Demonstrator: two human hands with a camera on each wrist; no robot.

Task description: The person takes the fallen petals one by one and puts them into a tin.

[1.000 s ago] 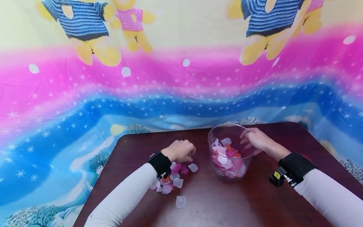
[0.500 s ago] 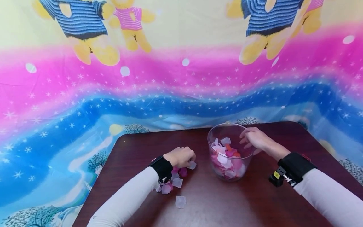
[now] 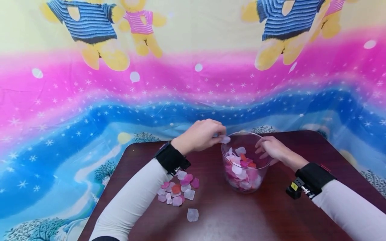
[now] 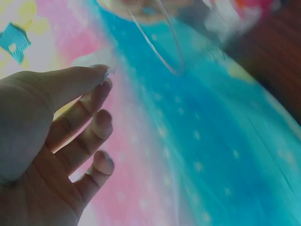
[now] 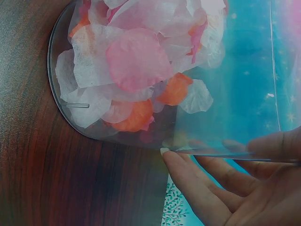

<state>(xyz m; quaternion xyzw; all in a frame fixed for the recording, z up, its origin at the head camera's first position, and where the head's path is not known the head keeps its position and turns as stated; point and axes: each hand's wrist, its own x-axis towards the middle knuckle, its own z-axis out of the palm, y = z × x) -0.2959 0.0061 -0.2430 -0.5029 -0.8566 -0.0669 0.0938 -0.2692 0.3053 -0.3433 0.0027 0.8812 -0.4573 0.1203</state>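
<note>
My left hand (image 3: pixel 202 134) is raised at the left rim of a clear container (image 3: pixel 265 172). Its thumb and index finger pinch a pale petal (image 3: pixel 225 140), also visible as a whitish petal (image 4: pixel 94 59) in the left wrist view; the other fingers are loosely bent. At the container's right side my right hand (image 3: pixel 275 149) holds the wall near the rim, thumb and fingers around it. Pink, white and orange petals (image 5: pixel 138 59) lie inside the container, which stands upright. Left of it, a loose group of petals (image 3: pixel 176 189) is spread on the table.
The dark wooden table (image 3: pixel 229 217) has rounded back corners. One white petal (image 3: pixel 192 215) lies apart near the front. Behind the table hangs a cloth backdrop (image 3: pixel 193 80) with printed bears and snowflakes.
My left hand took a pale petal from the right of the loose group and lifted it up and rightward to the container's rim. The right hand and container stayed put.
</note>
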